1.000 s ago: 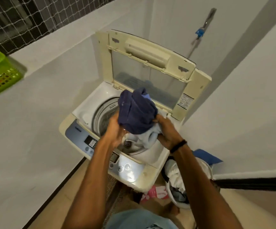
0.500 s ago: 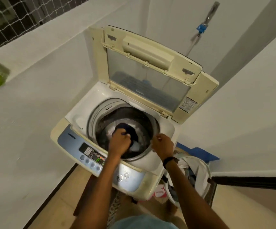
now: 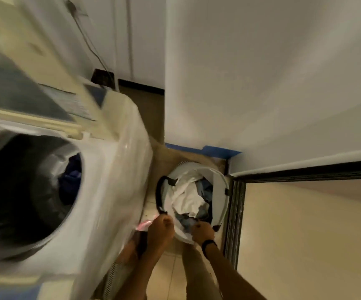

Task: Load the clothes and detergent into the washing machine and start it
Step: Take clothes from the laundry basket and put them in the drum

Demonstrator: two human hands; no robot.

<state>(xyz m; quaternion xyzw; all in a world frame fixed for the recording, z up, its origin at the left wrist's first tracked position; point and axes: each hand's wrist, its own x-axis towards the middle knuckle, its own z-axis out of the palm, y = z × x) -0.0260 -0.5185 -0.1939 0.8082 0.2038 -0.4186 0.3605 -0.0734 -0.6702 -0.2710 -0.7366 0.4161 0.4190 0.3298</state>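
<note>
The white top-loading washing machine point(image 3: 112, 169) fills the left, its lid point(image 3: 34, 53) raised. A dark blue garment point(image 3: 72, 172) lies inside the drum point(image 3: 24, 191). To its right on the floor stands a white laundry basket point(image 3: 221, 180) with a black handle, holding a white cloth point(image 3: 186, 195) and bluish clothes point(image 3: 205, 189). My left hand point(image 3: 163, 226) is at the basket's near rim with curled fingers; its hold is blurred. My right hand point(image 3: 202, 231) reaches into the basket and grips dark clothes at the near side.
A pink packet point(image 3: 145, 224) lies on the floor between machine and basket. A dark sliding-door track point(image 3: 235, 213) runs just right of the basket. White walls close in behind, with a blue mat point(image 3: 218, 151) and a cable point(image 3: 88, 40) by the machine.
Both hands left the drum, where the dark blue garment stays, and moved down right to the basket. The view swung toward the floor.
</note>
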